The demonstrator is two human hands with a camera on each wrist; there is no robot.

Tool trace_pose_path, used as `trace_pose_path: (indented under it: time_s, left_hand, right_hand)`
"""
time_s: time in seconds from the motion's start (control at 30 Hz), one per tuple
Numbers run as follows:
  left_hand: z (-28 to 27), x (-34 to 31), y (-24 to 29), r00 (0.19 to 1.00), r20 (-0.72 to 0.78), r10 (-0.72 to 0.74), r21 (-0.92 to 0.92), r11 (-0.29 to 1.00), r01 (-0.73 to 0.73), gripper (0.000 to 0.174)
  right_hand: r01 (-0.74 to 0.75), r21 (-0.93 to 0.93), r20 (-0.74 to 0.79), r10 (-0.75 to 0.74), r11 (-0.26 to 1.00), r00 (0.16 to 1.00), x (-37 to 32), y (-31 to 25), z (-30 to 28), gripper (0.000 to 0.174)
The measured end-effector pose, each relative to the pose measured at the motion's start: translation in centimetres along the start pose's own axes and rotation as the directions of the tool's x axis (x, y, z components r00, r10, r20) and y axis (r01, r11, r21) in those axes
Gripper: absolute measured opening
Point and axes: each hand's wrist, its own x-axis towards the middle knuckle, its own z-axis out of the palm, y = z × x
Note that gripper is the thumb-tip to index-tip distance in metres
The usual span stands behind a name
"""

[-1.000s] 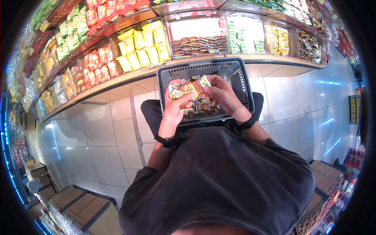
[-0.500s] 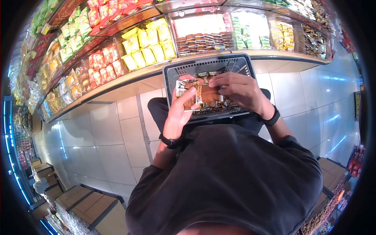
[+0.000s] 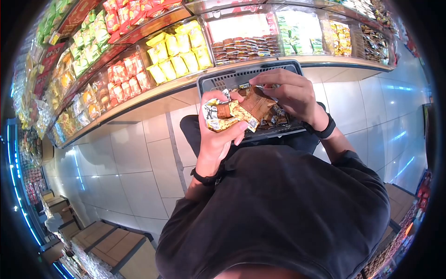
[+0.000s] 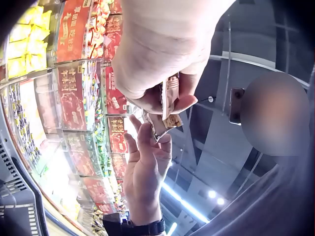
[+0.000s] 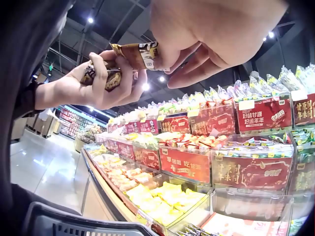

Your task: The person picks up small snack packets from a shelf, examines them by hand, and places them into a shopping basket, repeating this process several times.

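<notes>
My left hand (image 3: 216, 135) grips several small snack packets, a printed yellow-and-white packet (image 3: 239, 114) among them, over the basket. Beside these, my right hand (image 3: 292, 95) pinches the edge of a brown packet (image 3: 257, 100) between thumb and fingers. That brown packet (image 5: 138, 55) spans both hands in the right wrist view, its black-and-white end at the right fingertips. In the left wrist view the left hand (image 4: 162, 54) has its thumb and fingers round a packet (image 4: 171, 96). Beneath the hands, a grey shopping basket (image 3: 216, 83) contains more brown packets (image 3: 278, 120), partly hidden.
The basket rests by the person's legs, against a low shelf edge (image 3: 334, 60). Bins above hold yellow bags (image 3: 179, 56), red packets (image 3: 125, 79) and stacked brown packets (image 3: 246, 49). Tiled floor (image 3: 139, 162) extends to both sides, with wooden stands (image 3: 111, 244) behind at the left.
My right hand has shifted up and right, from close against the bundle to its far edge. The left hand's packets have tilted, showing a yellow-and-white face. The basket sits slightly further right in view.
</notes>
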Motion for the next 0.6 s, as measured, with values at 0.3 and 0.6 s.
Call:
trace_pose_path:
  time_s: [0.3, 0.6]
  left_hand:
    - [-2.4, 0.8, 0.0, 0.998, 0.015, -0.054, -0.125, 0.991, 0.055, 0.053]
    - [-9.9, 0.9, -2.6, 0.910, -0.362, -0.201, -0.224, 0.967, 0.124, 0.040]
  right_hand:
    - [0.009, 0.037, 0.039, -0.010, 0.999, 0.999, 0.8, 0.0, 0.3, 0.017]
    - [-0.608, -0.056, 0.094, 0.610, 0.792, 0.787, 1.8, 7.8, 3.8, 0.018]
